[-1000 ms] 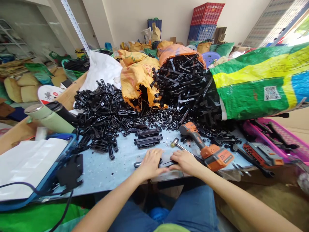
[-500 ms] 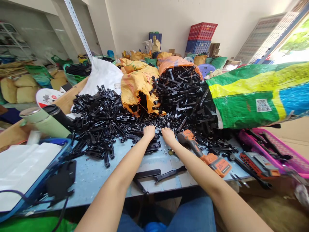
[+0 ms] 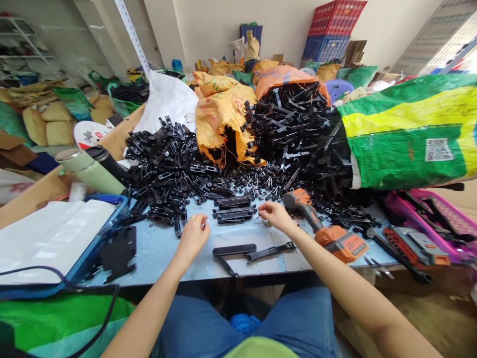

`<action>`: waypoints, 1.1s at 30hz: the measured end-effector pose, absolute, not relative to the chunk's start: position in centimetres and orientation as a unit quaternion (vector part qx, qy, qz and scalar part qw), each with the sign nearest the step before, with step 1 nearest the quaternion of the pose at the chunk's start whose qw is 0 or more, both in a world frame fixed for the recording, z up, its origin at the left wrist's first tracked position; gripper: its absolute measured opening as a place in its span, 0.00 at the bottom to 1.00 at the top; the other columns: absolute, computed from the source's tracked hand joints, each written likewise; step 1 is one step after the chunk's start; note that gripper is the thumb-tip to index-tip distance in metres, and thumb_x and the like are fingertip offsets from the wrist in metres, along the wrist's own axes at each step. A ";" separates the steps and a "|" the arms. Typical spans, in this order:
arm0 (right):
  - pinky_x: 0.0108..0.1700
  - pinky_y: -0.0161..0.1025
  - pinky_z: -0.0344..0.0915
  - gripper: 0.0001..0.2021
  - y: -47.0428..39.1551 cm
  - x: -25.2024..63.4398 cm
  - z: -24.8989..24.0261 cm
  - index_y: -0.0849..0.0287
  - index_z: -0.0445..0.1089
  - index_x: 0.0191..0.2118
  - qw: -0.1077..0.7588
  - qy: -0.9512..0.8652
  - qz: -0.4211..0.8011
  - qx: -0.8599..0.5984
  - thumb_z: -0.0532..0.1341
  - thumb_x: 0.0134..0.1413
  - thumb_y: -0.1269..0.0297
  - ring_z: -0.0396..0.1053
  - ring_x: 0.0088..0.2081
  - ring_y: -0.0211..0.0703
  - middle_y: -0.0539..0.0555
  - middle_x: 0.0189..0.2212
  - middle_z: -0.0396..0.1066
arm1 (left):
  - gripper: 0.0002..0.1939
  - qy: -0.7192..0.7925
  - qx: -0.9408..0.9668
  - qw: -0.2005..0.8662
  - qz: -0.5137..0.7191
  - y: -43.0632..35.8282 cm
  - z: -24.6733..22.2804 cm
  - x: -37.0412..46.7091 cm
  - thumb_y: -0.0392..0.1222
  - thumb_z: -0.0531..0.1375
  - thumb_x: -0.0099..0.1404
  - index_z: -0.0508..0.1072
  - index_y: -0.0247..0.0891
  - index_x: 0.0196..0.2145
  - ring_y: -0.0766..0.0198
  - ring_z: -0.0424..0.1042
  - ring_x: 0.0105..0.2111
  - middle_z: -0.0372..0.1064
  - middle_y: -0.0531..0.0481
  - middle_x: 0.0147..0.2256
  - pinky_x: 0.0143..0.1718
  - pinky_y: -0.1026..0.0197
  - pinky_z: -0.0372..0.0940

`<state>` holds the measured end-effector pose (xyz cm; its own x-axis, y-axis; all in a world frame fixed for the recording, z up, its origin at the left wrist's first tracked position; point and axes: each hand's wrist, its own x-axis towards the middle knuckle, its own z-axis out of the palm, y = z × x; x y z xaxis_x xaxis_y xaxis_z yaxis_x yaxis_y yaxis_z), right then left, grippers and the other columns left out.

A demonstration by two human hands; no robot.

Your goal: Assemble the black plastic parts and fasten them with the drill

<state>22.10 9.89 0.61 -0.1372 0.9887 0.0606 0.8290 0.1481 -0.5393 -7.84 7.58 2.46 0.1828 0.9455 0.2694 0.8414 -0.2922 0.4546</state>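
Hands, head view: left hand (image 3: 194, 236) & right hand (image 3: 276, 215) set apart, either side of the stacked pair; both w/ bent fingers.
Left grip: fingers curled inward, small dark spot at tips; poss. a small part pinched, can't tell.
Right grip: thumb & fingers drawn close nr right end of stacked pair; contents, if any, n/v.
Loose bar: black bar (image 3: 234, 249) flat nr front edge of desk (image 3: 160, 263), below & btwn hands; short arm (image 3: 226, 267) angled off its left end.
Forked part: black forked part (image 3: 270, 252) at bar's right end; contact can't be confirmed. Prob. laid there for short reach.
Stacked pair: black assemblies (image 3: 234, 215) side by side, parallel, beyond bar; prob. so lined up to keep them apart from loose stock.
Small hardware: pins (image 3: 253, 183) scattered behind assemblies, mid-desk; prob. central so either hand reaches.
Bulk stock: black linkage heap (image 3: 164, 174) at left, forked-part heap (image 3: 294, 132) spilling from orange sack (image 3: 285, 77); prob. sorted by type.
Drill: orange drill (image 3: 328, 233) on its side, right of right hand, handle end twd person; prob. for quick pickup.
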 end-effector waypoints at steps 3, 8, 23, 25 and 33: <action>0.30 0.33 0.64 0.09 8.0 21.3 -0.5 0.61 0.70 0.36 0.203 -0.735 0.229 -0.605 0.54 0.54 0.68 0.68 0.24 0.36 0.50 0.23 0.72 | 0.09 0.573 0.776 0.102 0.242 3.5 -1.1 -10.1 0.34 0.51 0.61 0.69 0.35 0.35 0.58 0.68 0.34 0.67 0.45 0.33 0.38 0.56 0.64; 0.43 0.40 0.62 0.10 6.6 20.8 -0.6 0.60 0.71 0.39 0.190 -0.767 0.217 -0.574 0.58 0.49 0.71 0.68 0.37 0.43 0.57 0.36 0.71 | 0.11 0.593 0.714 0.200 0.313 1.4 -2.5 -10.6 0.39 0.53 0.61 0.72 0.36 0.39 0.55 0.67 0.37 0.69 0.43 0.35 0.41 0.52 0.63; 0.30 0.32 0.63 0.05 3.0 19.6 5.8 0.60 0.68 0.32 0.240 -0.719 0.374 -0.535 0.59 0.49 0.65 0.66 0.27 0.36 0.50 0.25 0.69 | 0.14 0.530 0.256 0.692 0.417 0.3 2.6 -7.9 0.39 0.69 0.43 0.74 0.31 0.29 0.74 0.63 0.20 0.67 0.52 0.22 0.24 0.70 0.58; 0.28 0.31 0.62 0.03 2.7 19.1 6.1 0.60 0.67 0.30 0.218 -0.725 0.380 -0.531 0.59 0.48 0.67 0.66 0.25 0.35 0.49 0.22 0.68 | 0.14 0.545 0.324 0.673 0.382 0.2 2.5 -7.8 0.41 0.67 0.46 0.74 0.31 0.30 0.73 0.62 0.19 0.66 0.52 0.21 0.24 0.68 0.59; 0.32 0.33 0.61 0.06 1.8 18.0 6.4 0.60 0.68 0.28 0.153 -0.834 0.215 -0.484 0.55 0.52 0.73 0.65 0.28 0.37 0.53 0.27 0.66 | 0.14 0.539 0.749 0.182 0.340 -1.2 0.6 -7.0 0.39 0.50 0.65 0.74 0.37 0.40 0.57 0.69 0.39 0.71 0.42 0.39 0.42 0.54 0.62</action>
<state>18.02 1.81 6.42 -0.4845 0.8735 0.0471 0.7425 0.4391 -0.5058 -6.99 -1.23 0.58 0.1874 0.9314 0.3120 0.6837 -0.3518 0.6394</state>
